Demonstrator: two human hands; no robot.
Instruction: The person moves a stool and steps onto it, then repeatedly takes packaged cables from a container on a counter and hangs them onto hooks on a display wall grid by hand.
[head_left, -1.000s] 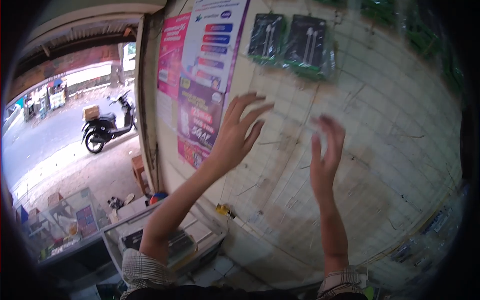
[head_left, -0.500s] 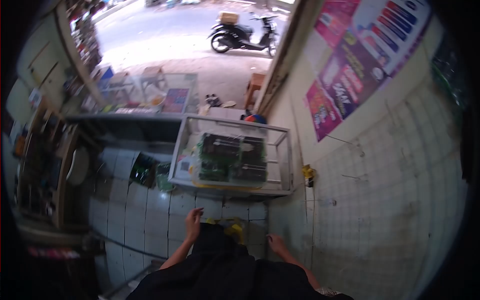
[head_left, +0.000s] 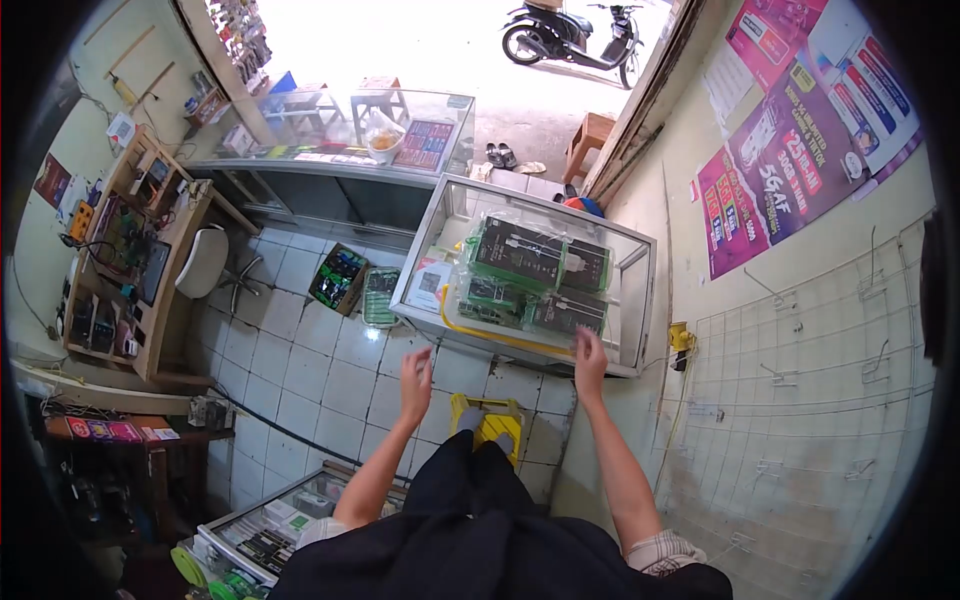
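Note:
My left hand (head_left: 416, 384) hangs in front of the glass display case (head_left: 412, 312), fingers loosely bent and apart, with nothing in it. Further right, my right hand (head_left: 590, 362) is raised at the case's front edge, its fingers extended by the nearest pack; whether they touch cannot be told. Plastic-wrapped black and green packs (head_left: 515, 250) lie stacked on the case, cables pictured on their fronts. A yellow strip (head_left: 500, 338) runs along the stack's front. My feet stand on a yellow step stool (head_left: 512, 412) on the tiled floor.
A box of dark green packets (head_left: 338, 278) and a green pack (head_left: 381, 296) sit on the floor at left. Beyond them are an office chair (head_left: 203, 262) and a cluttered workbench (head_left: 172, 285). Wire racking (head_left: 800, 400) with hooks covers the right wall. Another display case (head_left: 300, 520) stands lower left.
Both hands have moved forward and up from near my body, the right one reaching the case's front edge. My view has shifted, and the yellow stool under my feet shows more fully.

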